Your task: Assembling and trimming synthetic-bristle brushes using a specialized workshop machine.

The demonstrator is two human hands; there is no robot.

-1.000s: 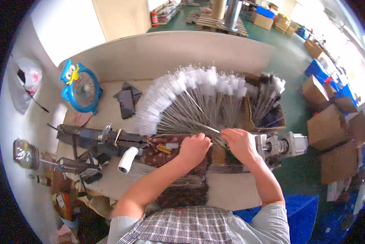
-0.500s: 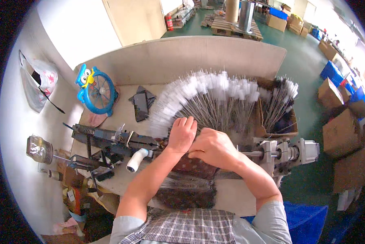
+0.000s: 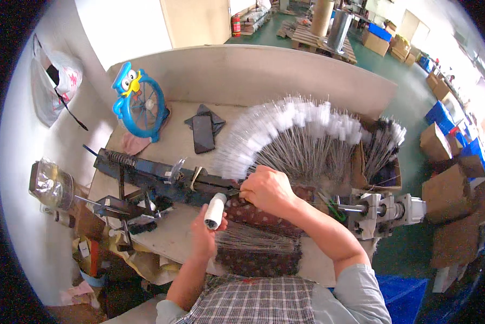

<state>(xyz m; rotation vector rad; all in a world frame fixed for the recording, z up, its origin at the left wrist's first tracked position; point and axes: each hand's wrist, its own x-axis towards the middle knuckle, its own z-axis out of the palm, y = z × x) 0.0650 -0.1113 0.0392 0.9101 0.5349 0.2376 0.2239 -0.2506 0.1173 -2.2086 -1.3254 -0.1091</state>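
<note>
Pale table [image 3: 177, 144]: white-tipped brushes [image 3: 307, 137], dark cloth [image 3: 219, 123] (apparently) under a phone [image 3: 203, 134].

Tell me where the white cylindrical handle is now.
In the head view, the white cylindrical handle sits left of centre, the left hand around it, below the right end of the black metal bar and left of the brown spotted cloth.

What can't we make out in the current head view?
Head view:
- Whatever the right hand may be pinching: its own fingers cover it.
- The left hand's palm: behind the white tubular handle.
- Exact count of thin grey wire brushes with white bristled ends: overlapping, too small.
- Floor of the brown cardboard box: covered by brushes inside.
- Far end of the flat blue surface: cut by the lower edge.
</note>
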